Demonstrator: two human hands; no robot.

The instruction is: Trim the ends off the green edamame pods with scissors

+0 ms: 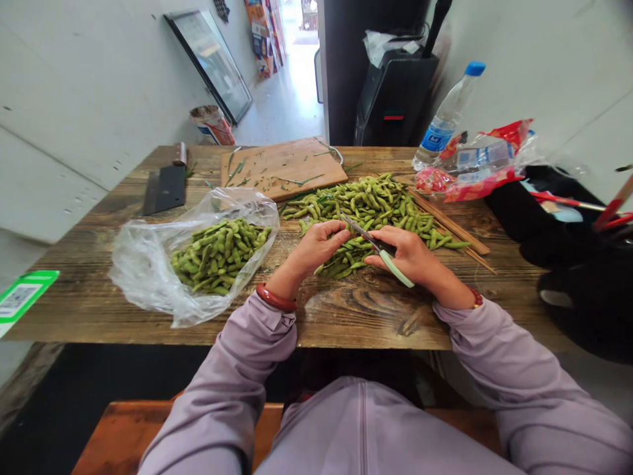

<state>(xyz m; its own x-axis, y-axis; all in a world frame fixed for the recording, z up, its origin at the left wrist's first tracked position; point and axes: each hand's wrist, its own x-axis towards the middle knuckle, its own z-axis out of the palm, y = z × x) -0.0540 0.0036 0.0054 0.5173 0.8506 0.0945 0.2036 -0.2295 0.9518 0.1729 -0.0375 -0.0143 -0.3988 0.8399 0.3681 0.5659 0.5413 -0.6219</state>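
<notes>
A loose heap of green edamame pods (368,201) lies on the wooden table (346,316). My right hand (410,254) grips scissors (378,249) with pale green handles, their blades pointing up-left over the heap. My left hand (319,244) pinches a pod from the near edge of the heap, right by the blade tips. To the left, a clear plastic bag (148,270) lies open on its side with more pods (217,254) inside.
A cutting board (281,168) with green scraps and a cleaver (165,185) lie at the far left. Chopsticks (455,227), a water bottle (448,115) and a red snack bag (475,165) sit on the right, beside black bags (568,264). A wooden bench (123,435) is below.
</notes>
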